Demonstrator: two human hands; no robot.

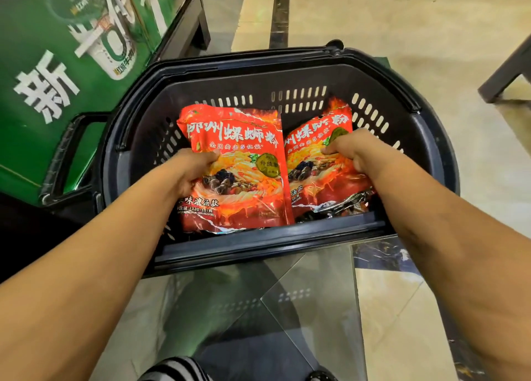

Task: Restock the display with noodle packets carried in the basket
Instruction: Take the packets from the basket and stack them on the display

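Note:
A black plastic basket [287, 73] stands on the floor in front of me. Inside it lie two red noodle packets side by side. My left hand [192, 169] grips the left edge of the left packet [244, 162], thumb on its front. My right hand [349, 149] grips the right packet [313, 162] near its right edge, fingers curled over it. More packets show as crumpled foil edges beneath these two. Both forearms reach down into the basket.
A green display stand [57, 73] with white lettering rises at the left, right beside the basket's side handle [69, 156]. A dark furniture leg [505, 73] stands at the right. Glossy floor tiles [431, 36] stretch beyond the basket. My shoes [178, 370] show at the bottom.

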